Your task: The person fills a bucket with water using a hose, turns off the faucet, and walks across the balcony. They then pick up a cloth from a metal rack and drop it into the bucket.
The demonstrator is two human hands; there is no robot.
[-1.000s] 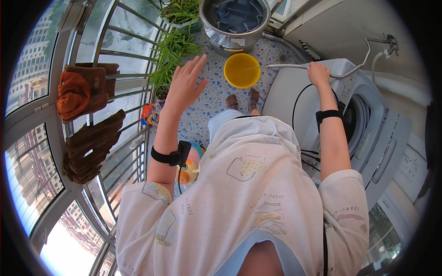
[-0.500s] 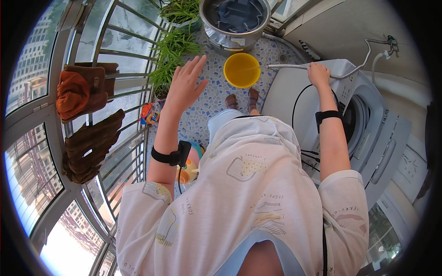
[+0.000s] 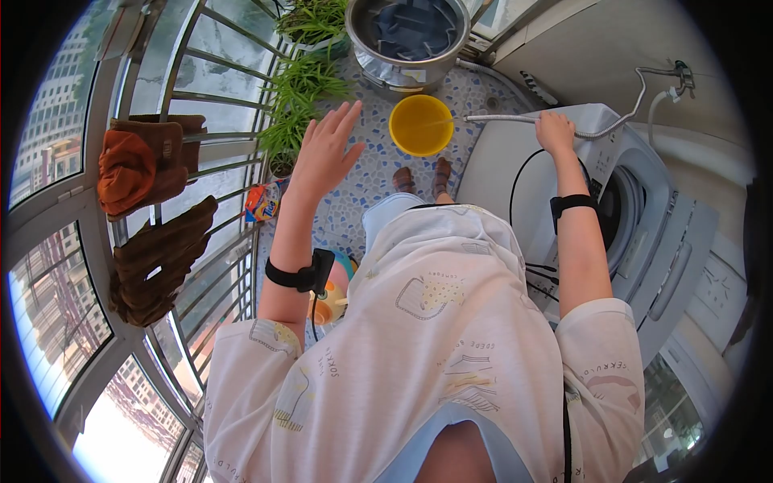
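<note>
My right hand [image 3: 555,133] is wrapped round a ribbed metal hose [image 3: 600,131] that runs from a tap [image 3: 684,74] on the wall. From the hose's end a thin stream of water falls into a yellow basin [image 3: 421,138] on the tiled floor, just beyond my feet. With fingers spread and holding nothing, my left hand [image 3: 326,153] is raised in the air beside green potted plants [image 3: 302,97]. Beyond the basin stands a large metal pot [image 3: 407,68] with dark cloth in it.
At the right is a washing machine [image 3: 503,173] with its lid [image 3: 676,274] raised and black cables in front. Brown and orange cloths [image 3: 165,253] hang on the window railing at the left. A red and blue packet [image 3: 262,201] and a colourful toy-like object [image 3: 326,306] are low at the left.
The view has shifted very slightly. My hands keep nearly the same pose, and water still runs from the hose into the basin.
</note>
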